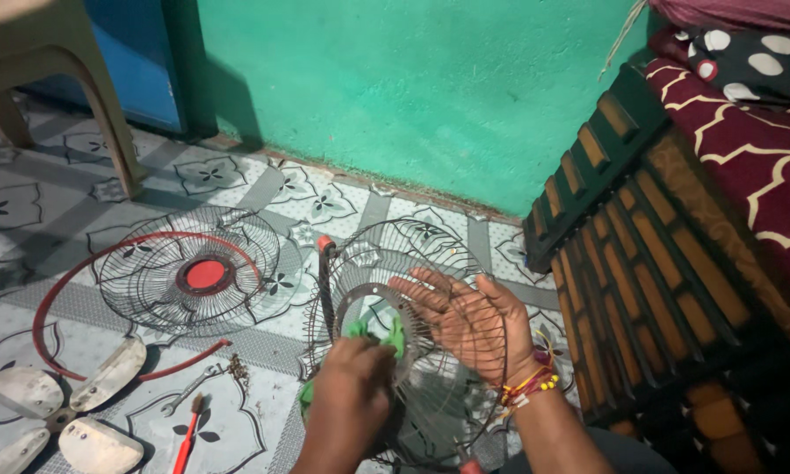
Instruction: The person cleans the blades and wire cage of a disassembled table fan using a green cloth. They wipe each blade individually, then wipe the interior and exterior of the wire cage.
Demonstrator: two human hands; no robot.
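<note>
Rear fan guard (412, 298), a wire cage held tilted on edge above the tiled floor (263, 412), near the wall. The right hand (467, 320), fingers spread flat, braces the wires from behind; the left hand (349, 395) has its grip pressed around a green cloth (379, 333) at the hub ring. Wiping along the wires, with support opposite the pressure, should avoid bending them. Alongside on the floor: front guard (188, 274), red rim (61, 316), fan blades (61, 412), spanner (184, 393).
</note>
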